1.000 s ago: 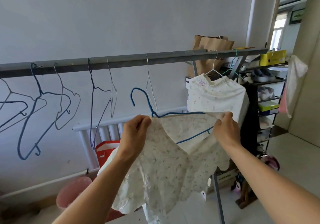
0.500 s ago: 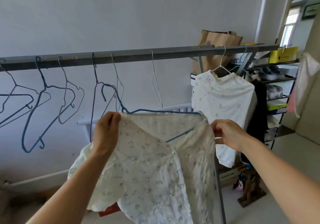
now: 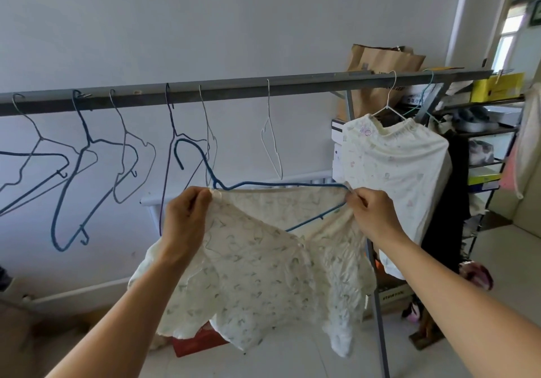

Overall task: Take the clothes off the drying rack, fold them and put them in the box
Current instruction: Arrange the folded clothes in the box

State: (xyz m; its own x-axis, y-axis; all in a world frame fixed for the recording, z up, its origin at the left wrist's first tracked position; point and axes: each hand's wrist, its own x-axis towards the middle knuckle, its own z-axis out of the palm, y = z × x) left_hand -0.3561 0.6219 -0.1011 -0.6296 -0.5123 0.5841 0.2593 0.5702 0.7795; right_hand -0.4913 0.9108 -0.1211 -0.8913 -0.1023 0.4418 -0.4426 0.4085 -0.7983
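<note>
- Now the left hand [image 3: 187, 219] pinches one shoulder of the cream patterned top [image 3: 257, 263], and the right hand [image 3: 371, 216] pinches the other shoulder; the hands are apart, with the cloth stretched between them.
- The top is off the rack rail [image 3: 234, 90] and hangs in front of the person, with the blue hanger [image 3: 263, 185] inside the neck opening.
- The step in hand, as it seems, is to free the hanger — it is better to slip one shoulder off first, not to pull both together.
- The hook should be kept away from the empty hangers [image 3: 126, 155] on the rail, otherwise it may catch.
- A second garment [image 3: 395, 172] hangs on the rail at the right; the box is not visible.
</note>
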